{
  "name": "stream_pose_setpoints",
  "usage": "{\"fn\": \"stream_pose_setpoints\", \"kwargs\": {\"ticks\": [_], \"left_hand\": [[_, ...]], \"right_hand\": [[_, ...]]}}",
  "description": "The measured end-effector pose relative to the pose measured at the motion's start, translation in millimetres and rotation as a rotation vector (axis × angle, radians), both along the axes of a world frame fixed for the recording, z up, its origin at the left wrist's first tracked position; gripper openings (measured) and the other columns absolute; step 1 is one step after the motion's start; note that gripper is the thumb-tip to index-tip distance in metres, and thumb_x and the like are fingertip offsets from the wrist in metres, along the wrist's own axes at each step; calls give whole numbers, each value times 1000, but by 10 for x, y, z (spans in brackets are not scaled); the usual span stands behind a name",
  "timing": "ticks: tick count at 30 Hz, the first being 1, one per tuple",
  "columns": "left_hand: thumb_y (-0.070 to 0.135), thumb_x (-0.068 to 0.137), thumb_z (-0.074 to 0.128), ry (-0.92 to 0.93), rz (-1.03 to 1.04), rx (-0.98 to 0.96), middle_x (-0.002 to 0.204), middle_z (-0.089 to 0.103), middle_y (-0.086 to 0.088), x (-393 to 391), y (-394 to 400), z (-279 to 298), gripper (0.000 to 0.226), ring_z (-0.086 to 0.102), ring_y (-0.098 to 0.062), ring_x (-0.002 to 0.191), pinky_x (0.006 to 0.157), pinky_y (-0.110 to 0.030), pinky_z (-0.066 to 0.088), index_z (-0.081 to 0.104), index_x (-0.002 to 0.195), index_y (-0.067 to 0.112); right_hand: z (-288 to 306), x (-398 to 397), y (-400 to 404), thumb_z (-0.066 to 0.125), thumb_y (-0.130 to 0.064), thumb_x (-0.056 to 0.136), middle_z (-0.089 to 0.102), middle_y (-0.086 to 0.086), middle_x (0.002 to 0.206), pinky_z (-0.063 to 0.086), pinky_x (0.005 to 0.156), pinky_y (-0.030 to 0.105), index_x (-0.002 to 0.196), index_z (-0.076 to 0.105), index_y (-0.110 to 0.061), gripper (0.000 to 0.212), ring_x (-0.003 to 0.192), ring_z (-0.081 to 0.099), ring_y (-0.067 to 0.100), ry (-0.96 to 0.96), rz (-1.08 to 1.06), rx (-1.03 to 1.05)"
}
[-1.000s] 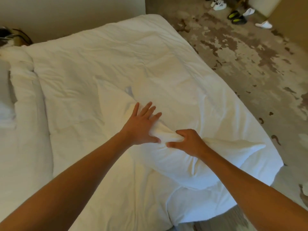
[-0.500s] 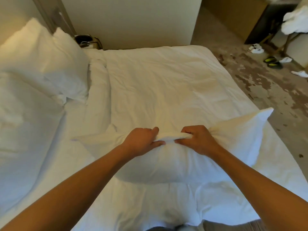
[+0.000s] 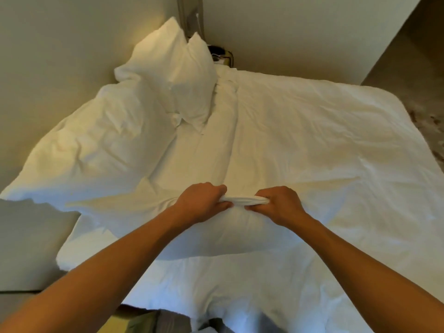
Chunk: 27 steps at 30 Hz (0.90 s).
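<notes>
Bed (image 3: 324, 152) was spread but wrinkled; one pillow (image 3: 216, 239) still to place.
Two pillows (image 3: 185, 78) stood at the head. The loose pillow lay across the near middle, left hand (image 3: 201, 203) and right hand (image 3: 280, 204) close together, both clamped on its bunched top edge (image 3: 242, 200). Fingertips were buried in cloth; near bed corners cut off.

no readable text, labels or signs

Two white pillows (image 3: 168, 68) lean against a rumpled duvet (image 3: 101, 140).
</notes>
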<state>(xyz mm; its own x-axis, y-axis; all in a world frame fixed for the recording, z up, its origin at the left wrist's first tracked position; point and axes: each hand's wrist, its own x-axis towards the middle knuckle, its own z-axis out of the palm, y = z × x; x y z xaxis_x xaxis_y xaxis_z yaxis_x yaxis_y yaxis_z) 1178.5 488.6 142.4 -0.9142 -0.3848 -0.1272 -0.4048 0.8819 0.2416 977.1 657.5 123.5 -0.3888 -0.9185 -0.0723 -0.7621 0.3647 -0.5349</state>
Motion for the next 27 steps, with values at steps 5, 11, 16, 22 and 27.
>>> {"fn": "stream_pose_setpoints", "kwargs": {"ticks": [5,11,16,22,27], "left_hand": [[60,98,51,-58,96,135,78,55,-1,438,-334,-614,38,54,-23,71,63,-32,35,44,94,23],[34,99,52,-54,177,168,94,69,-12,678,-462,-1103,28,65,-37,82,65,-38,47,53,113,11],[25,96,52,-28,212,193,93,66,-6,756,-623,-991,17,61,-28,79,64,-34,40,59,106,14],[29,100,52,-105,237,79,95,64,-7,808,-678,-862,26,61,-25,88,74,-39,54,69,99,10],[32,103,49,-156,244,-99,93,61,-4,836,-668,-754,28,60,-25,89,61,-32,38,71,99,15]], "right_hand": [[-474,381,-403,64,-67,88,74,-5,81,48,61,32,88,76,-31,37,74,66,18,163,54,117],[-817,555,-424,73,-32,94,68,3,99,50,70,36,103,78,-20,16,90,67,29,218,-109,73],[-770,447,-360,73,-28,96,66,4,108,49,77,38,92,73,-14,15,79,61,29,242,-259,-6],[-638,296,-372,54,-30,106,65,4,93,39,113,40,93,58,-14,21,102,65,26,143,-113,20],[-647,156,-459,39,-45,108,57,-2,71,52,64,44,90,43,-21,31,69,62,22,-6,-9,45]]}}
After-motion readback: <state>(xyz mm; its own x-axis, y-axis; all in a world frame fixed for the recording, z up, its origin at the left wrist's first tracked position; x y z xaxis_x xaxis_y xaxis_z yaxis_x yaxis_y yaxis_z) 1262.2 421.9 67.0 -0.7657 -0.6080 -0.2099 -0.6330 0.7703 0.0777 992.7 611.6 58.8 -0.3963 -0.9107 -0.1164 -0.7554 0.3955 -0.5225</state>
